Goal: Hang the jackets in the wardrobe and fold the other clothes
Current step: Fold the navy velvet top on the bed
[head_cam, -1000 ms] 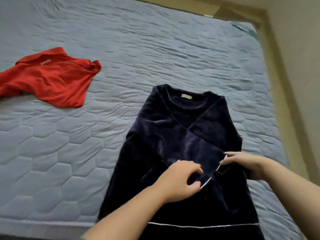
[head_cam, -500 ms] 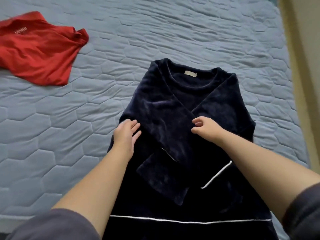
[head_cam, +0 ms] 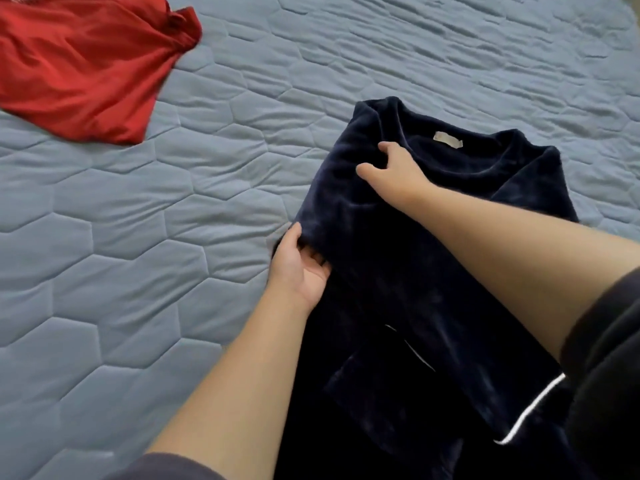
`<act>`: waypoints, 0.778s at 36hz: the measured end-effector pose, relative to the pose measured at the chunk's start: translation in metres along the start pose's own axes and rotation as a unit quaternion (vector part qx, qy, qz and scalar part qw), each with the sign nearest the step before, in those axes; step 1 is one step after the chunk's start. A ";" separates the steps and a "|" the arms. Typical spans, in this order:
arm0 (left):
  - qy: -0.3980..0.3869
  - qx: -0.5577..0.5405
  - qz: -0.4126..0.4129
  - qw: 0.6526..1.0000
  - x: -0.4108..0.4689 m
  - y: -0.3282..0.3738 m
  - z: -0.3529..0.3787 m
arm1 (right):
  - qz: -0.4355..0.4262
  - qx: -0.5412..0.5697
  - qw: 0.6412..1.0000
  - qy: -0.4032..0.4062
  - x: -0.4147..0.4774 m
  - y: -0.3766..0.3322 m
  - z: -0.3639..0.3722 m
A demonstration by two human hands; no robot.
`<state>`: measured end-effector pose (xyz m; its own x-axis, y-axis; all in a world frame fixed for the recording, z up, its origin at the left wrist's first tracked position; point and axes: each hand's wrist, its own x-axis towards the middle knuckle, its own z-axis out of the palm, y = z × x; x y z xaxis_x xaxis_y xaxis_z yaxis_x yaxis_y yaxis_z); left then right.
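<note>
A dark navy velvet top (head_cam: 398, 271) with white piping lies on the bed, its collar and label pointing away from me and both sleeves folded across the front. My left hand (head_cam: 299, 268) grips the garment's left edge, thumb on top and fingers tucked under the fabric. Near the left shoulder, beside the collar, my right hand (head_cam: 394, 171) holds the fabric with curled fingers. My right forearm crosses over the top's chest. The lower hem runs out of view at the bottom.
A red shirt (head_cam: 83, 67) lies crumpled at the far left of the bed. The bed is covered by a blue quilted sheet (head_cam: 173, 220) with a hexagon pattern, which stretches left and beyond the navy top.
Both hands left the crossed sleeves and shifted left and up: the left hand took hold of the garment's left edge, the right reached the left shoulder. The camera view swung right and closer.
</note>
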<state>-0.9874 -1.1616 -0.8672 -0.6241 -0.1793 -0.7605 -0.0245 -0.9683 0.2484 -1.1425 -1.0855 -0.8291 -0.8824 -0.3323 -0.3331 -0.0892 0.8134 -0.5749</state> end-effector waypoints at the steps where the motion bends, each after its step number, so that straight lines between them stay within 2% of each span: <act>1: -0.007 -0.007 0.001 1.000 0.001 0.000 -0.001 | 0.003 -0.002 1.000 0.009 0.006 -0.004 0.001; 5: -0.019 -0.025 -0.015 0.999 0.006 0.002 -0.003 | 0.018 0.003 1.000 0.015 0.028 -0.023 -0.002; 11: -0.059 0.018 -0.054 0.997 0.009 0.008 -0.001 | 0.089 0.026 0.994 -0.051 0.047 -0.036 -0.001; 13: -0.075 0.035 -0.018 0.996 0.006 0.012 0.001 | 0.095 0.051 0.993 -0.049 0.048 -0.042 -0.001; 16: -0.063 0.091 0.098 0.989 0.007 0.019 0.006 | 0.068 0.103 0.992 -0.034 0.055 -0.054 -0.003; 18: -0.024 0.218 0.178 0.959 0.011 0.019 0.006 | 0.053 0.132 0.990 -0.010 0.059 -0.058 -0.003; 20: 0.002 0.319 0.215 0.923 0.018 0.015 -0.003 | 0.038 0.113 0.993 -0.017 0.060 -0.054 0.004; 21: 0.008 0.317 0.209 0.925 0.023 0.014 -0.010 | 0.033 0.099 0.994 -0.030 0.062 -0.049 0.010; 22: 0.006 0.279 0.192 0.941 0.027 0.013 -0.018 | 0.034 0.093 0.994 -0.043 0.061 -0.044 0.017; 24: -0.025 0.152 0.139 0.978 0.037 0.013 -0.029 | 0.030 0.086 0.995 -0.048 0.062 -0.036 0.029; 26: -0.058 0.072 0.097 0.991 0.045 0.016 -0.034 | 0.004 0.064 0.998 -0.007 0.068 -0.032 0.036; 28: -0.073 0.045 0.079 0.993 0.047 0.020 -0.038 | -0.003 0.047 0.998 0.048 0.073 -0.032 0.036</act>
<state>-0.9877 -1.1959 -0.9210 -0.7326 -0.2949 -0.6135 0.0172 -0.9090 0.4164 -1.1879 -1.1528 -0.8622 -0.9226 -0.2856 -0.2594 -0.0546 0.7621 -0.6451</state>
